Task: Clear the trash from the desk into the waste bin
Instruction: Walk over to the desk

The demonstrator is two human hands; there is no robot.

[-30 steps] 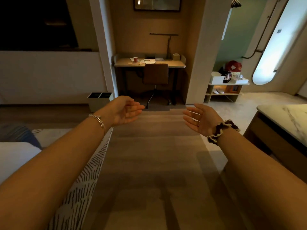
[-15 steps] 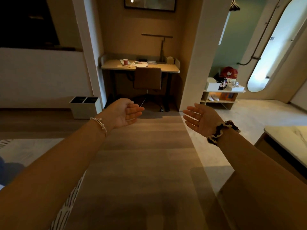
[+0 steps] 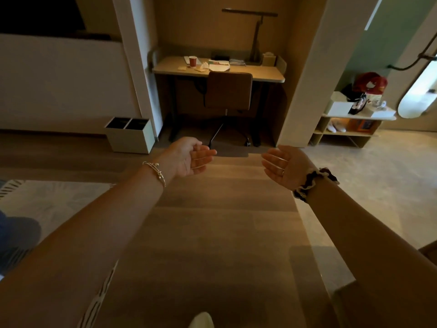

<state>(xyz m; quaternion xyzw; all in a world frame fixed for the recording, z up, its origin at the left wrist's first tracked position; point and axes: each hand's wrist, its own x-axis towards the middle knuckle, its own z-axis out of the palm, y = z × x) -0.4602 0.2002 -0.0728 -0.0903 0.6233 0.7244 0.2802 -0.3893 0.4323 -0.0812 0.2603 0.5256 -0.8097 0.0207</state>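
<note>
A wooden desk (image 3: pixel 260 76) stands in an alcove straight ahead, several steps away. On it sit a red paper cup (image 3: pixel 192 61), a crumpled tissue (image 3: pixel 204 65) and loose papers (image 3: pixel 219 67). A white two-compartment waste bin (image 3: pixel 130 136) stands on the floor left of the alcove. My left hand (image 3: pixel 189 157) and my right hand (image 3: pixel 283 166) are stretched out over the floor, palms facing each other, fingers apart, holding nothing. Both are far short of the desk.
A brown swivel chair (image 3: pixel 228 93) is pushed in at the desk. A lamp (image 3: pixel 256 34) and a tissue box (image 3: pixel 269 59) stand at the desk's back. A low shelf (image 3: pixel 350 129) with bags and boxes is at the right. A patterned rug (image 3: pixel 47 200) lies at the left.
The desk, chair and bin have grown larger and nearer as I move forward. Both hands stay open and held out in the same pose.
</note>
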